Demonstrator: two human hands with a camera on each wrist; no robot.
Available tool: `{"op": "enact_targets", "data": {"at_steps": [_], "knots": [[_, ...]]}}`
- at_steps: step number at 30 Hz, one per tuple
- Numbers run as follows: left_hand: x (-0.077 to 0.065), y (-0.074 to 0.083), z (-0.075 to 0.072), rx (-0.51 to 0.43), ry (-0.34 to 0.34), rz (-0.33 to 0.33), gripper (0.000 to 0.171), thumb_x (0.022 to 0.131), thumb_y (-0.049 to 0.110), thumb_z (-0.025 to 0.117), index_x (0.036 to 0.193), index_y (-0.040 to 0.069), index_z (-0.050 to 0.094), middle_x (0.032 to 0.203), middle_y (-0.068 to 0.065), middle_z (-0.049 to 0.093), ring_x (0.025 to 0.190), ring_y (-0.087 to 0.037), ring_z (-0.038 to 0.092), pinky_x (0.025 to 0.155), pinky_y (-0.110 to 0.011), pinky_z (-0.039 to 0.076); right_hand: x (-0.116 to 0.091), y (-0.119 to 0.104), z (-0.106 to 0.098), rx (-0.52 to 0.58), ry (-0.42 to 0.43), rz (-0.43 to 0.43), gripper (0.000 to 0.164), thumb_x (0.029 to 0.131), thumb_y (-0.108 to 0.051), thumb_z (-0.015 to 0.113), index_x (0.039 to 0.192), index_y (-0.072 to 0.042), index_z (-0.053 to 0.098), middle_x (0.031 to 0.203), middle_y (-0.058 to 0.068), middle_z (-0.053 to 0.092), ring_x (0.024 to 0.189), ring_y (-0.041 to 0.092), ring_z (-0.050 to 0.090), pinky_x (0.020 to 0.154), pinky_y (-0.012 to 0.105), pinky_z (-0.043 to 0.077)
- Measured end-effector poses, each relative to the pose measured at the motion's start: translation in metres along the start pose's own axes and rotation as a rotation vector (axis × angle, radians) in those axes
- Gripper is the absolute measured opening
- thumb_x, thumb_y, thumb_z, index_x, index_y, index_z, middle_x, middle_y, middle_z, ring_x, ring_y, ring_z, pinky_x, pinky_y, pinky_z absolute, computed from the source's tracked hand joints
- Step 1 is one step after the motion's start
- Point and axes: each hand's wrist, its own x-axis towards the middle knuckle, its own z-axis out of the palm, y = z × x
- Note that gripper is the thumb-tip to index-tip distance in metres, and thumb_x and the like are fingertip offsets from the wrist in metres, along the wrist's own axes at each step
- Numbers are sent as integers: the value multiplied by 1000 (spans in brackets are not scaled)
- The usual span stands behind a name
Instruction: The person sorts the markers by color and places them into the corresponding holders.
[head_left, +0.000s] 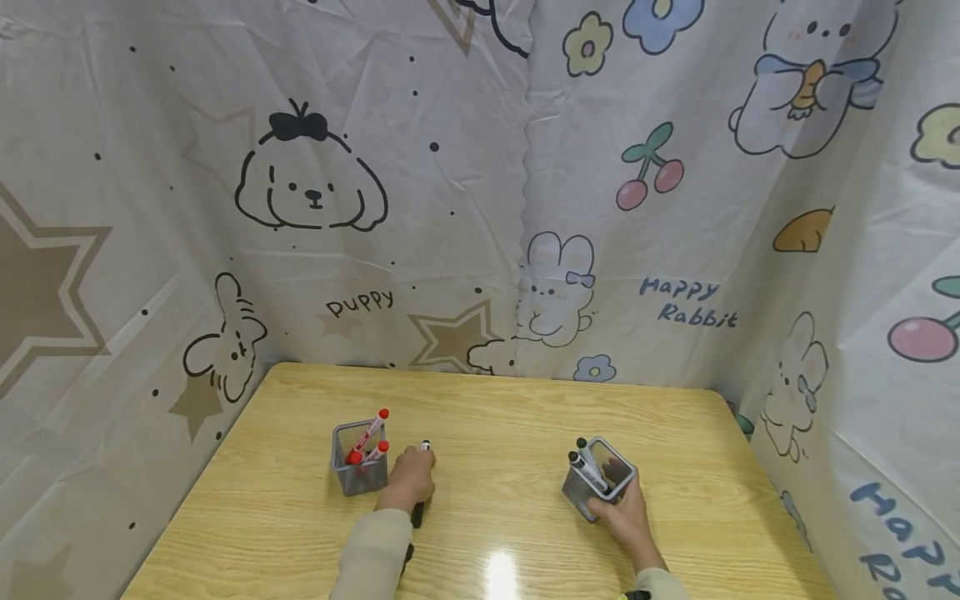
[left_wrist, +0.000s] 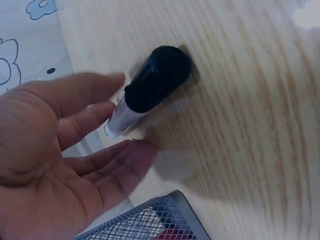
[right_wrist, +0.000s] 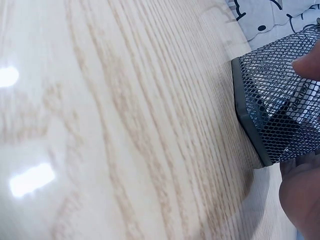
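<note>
My left hand (head_left: 408, 482) reaches over a black-and-white marker (left_wrist: 155, 82) on the table. In the left wrist view, the thumb and fingers stand spread around its white barrel, with a gap on the lower side; whether a fingertip touches it I cannot tell. My right hand (head_left: 624, 518) grips a grey mesh pen holder (head_left: 581, 493), thumb on the near wall and fingers at the far right side. That holder leans to one side and contains black-capped white markers (head_left: 588, 468). Its mesh wall and base rim (right_wrist: 250, 135) show in the right wrist view.
A second mesh pen holder (head_left: 362, 479) stands left of my left hand with red markers (head_left: 369, 435) in it. The wooden table (head_left: 495, 475) reaches back to a printed cloth (head_left: 465, 250) that hangs behind and on both sides.
</note>
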Motion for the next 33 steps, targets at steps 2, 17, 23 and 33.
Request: {"op": "enact_targets", "data": {"at_steps": [2,17,23,33], "knots": [[1,0,2,3,3,-3,10,76,-7,66,83,-3,61,83,-18,48,70,-28,52,63,-40,47,0,0,0,1,-1,-2,80,57,5,67,130,4,35,129,25,45,122,38,39,103,51,22],[2,-2,-5,-38,-8,21,15,74,-10,64,88,-5,64,85,-16,53,77,-26,52,63,-37,47,-1,1,1,1,-6,-3,80,56,6,67,130,4,35,128,25,45,122,39,39,103,51,22],[3,4,-10,-123,2,-32,30,73,-4,70,102,-4,63,94,-18,54,83,-29,55,67,-39,48,-2,-1,1,19,-4,-16,80,56,7,67,130,5,35,128,26,45,121,39,39,103,51,21],[-1,17,-4,-280,140,36,22,69,0,65,91,2,64,87,-10,57,73,-22,49,61,-36,43,-2,-1,1,14,0,-10,79,56,7,68,129,4,36,128,25,46,120,38,41,103,51,22]]}}
